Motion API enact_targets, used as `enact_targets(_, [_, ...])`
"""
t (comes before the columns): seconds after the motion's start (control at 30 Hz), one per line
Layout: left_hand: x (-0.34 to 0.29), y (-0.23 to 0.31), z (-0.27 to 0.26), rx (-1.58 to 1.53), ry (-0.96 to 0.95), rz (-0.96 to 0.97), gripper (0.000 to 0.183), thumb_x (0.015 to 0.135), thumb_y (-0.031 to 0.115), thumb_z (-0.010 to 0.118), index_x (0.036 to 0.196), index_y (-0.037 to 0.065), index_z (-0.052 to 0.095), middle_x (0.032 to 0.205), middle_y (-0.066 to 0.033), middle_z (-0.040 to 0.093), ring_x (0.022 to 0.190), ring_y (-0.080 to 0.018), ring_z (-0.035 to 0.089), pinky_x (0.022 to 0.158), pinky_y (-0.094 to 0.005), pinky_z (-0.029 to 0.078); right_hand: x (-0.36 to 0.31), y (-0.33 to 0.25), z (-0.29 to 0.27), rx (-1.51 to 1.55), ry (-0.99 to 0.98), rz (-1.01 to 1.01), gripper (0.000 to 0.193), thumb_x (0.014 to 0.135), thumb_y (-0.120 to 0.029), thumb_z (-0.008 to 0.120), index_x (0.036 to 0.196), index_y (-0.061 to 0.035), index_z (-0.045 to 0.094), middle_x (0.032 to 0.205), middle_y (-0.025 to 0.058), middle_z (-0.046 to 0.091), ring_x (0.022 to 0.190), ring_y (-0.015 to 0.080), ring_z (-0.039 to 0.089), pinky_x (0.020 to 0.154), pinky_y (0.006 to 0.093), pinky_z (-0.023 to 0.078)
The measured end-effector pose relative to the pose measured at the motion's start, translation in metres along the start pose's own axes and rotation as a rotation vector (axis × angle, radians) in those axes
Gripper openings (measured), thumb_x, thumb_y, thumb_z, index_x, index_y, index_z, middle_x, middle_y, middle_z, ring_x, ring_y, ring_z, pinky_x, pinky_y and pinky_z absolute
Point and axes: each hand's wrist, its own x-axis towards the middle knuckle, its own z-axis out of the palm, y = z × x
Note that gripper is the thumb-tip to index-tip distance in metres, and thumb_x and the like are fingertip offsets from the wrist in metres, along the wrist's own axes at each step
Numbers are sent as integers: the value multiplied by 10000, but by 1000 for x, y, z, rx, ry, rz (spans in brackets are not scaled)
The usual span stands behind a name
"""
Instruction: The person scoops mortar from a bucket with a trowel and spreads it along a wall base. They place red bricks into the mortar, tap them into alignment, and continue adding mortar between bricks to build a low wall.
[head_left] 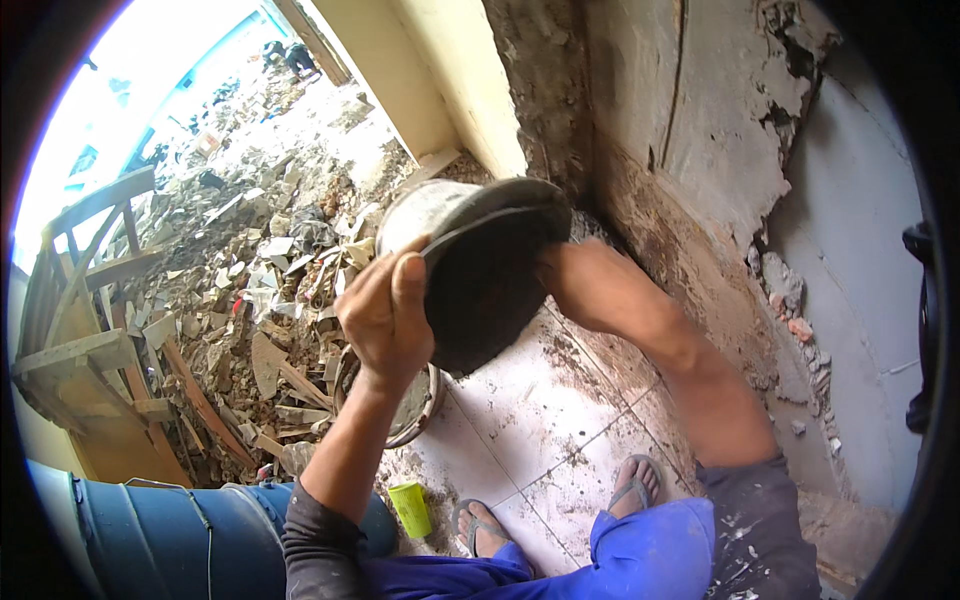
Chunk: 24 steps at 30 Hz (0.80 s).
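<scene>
A black bucket (485, 285) with a grey-crusted outside is held up in front of me, tipped so that its dark mouth faces toward me and down. My left hand (385, 310) is closed on its rim at the left side, thumb over the edge. At the right side of the mouth is my right hand (585, 285), slightly blurred; its fingers go out of sight inside the bucket, so their grip is hidden. Lower down, partly behind my left forearm, a second round container (432, 405) stands on the floor with greyish contents.
Dirt is scattered on white floor tiles (510, 420) around my sandalled feet. A yellow-green cup (410, 508) stands near a blue drum (150, 530) at lower left. Rubble (290, 260) and a broken wooden frame (90, 350) lie beyond. A stripped wall (690, 200) rises at right.
</scene>
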Motion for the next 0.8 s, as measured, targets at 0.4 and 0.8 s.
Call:
enact_targets(0.4, [-20, 17, 1, -103, -211, -170, 332, 1084, 228, 608, 1061, -50, 788, 712, -47, 663, 635, -99, 559, 623, -273, 452, -90, -6, 75, 1221, -535, 474, 394, 1078, -346, 624, 1347, -59, 640, 956, 36, 714, 669, 117, 654, 574, 283, 556])
enact_targets(0.8, [-173, -89, 63, -595, -191, -1217, 481, 1131, 388, 516, 1103, -19, 772, 979, -22, 745, 898, -95, 629, 827, -259, 491, -167, 22, 11, 1492, 52, 490, 444, 1078, -171, 544, 1463, 43, 491, 1068, 196, 702, 651, 158, 658, 500, 256, 525])
